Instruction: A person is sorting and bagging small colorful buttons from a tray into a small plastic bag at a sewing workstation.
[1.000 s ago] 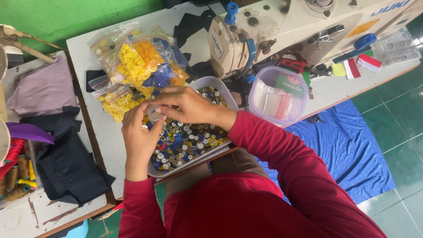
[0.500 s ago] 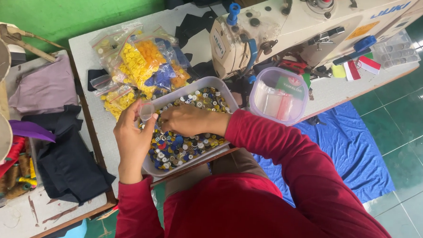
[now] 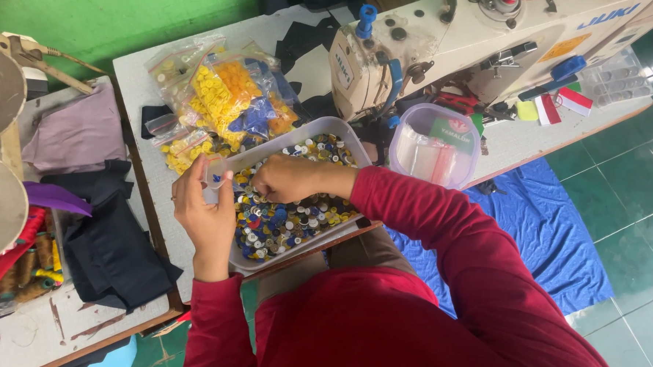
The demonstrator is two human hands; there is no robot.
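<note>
Two hands work over a tray (image 3: pixel 244 259) of mixed buttons (image 3: pixel 284 222) that rests on the table (image 3: pixel 136 87) edge, just in front of the person in the red sleeves. Left hand (image 3: pixel 204 211) is raised at the tray's left rim, fingers pinched on a small clear bag (image 3: pixel 215 177). Right hand (image 3: pixel 290 178) hovers above the buttons with fingers curled toward that bag; whether it grips anything I cannot tell. Bags of yellow, orange and blue buttons (image 3: pixel 223 102) lie behind the tray, a sewing machine (image 3: pixel 458 31) stands beyond, and a clear lidded tub (image 3: pixel 434 144) sits just right of the tray.
</note>
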